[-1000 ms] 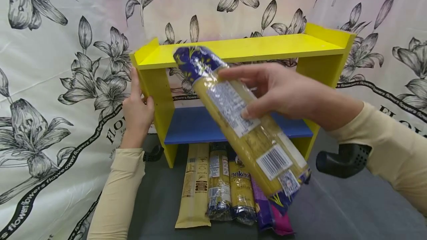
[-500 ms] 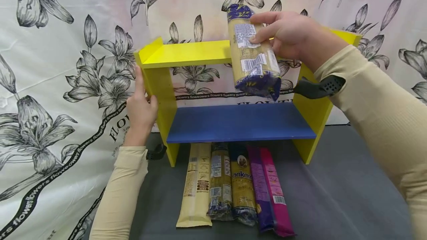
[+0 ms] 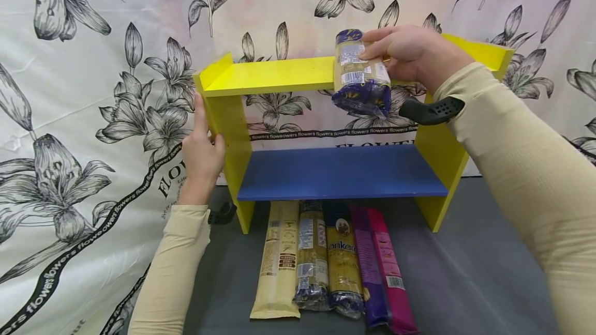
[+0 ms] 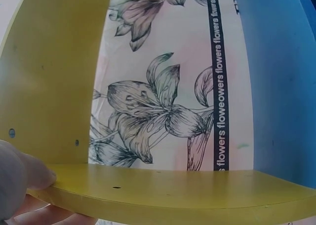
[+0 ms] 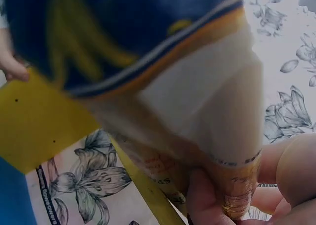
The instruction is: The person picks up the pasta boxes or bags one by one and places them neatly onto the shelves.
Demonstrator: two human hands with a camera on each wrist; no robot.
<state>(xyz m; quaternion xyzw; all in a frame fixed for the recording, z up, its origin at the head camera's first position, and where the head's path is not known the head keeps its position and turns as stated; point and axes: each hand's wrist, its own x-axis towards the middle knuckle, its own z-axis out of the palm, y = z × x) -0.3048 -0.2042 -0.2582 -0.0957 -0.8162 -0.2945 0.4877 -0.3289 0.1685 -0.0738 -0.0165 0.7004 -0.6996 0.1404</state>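
My right hand (image 3: 412, 56) pinches a pack of spaghetti (image 3: 360, 74) in clear wrapping with blue ends. It is over the top board of a yellow and blue shelf unit (image 3: 274, 75), its near end jutting past the front edge. The right wrist view shows the spaghetti pack (image 5: 207, 96) close up, with thumb and fingers round its lower part. At the unit's left side panel (image 3: 228, 138), my left hand (image 3: 202, 162) grips the front edge. Its thumb lies on the panel's inner face in the left wrist view, with fingers on the outer side.
Below the blue middle board (image 3: 342, 172), several packs lie side by side on the dark table (image 3: 493, 268): a cream pack (image 3: 277, 262), two blue-ended pasta packs (image 3: 344, 257), and a purple and pink pack (image 3: 382, 268). A flower-patterned cloth (image 3: 93, 169) hangs behind.
My right hand has lifted the spaghetti pack from in front of the unit up and back to its top board, straightening it from a slant. My left hand stays on the side panel.
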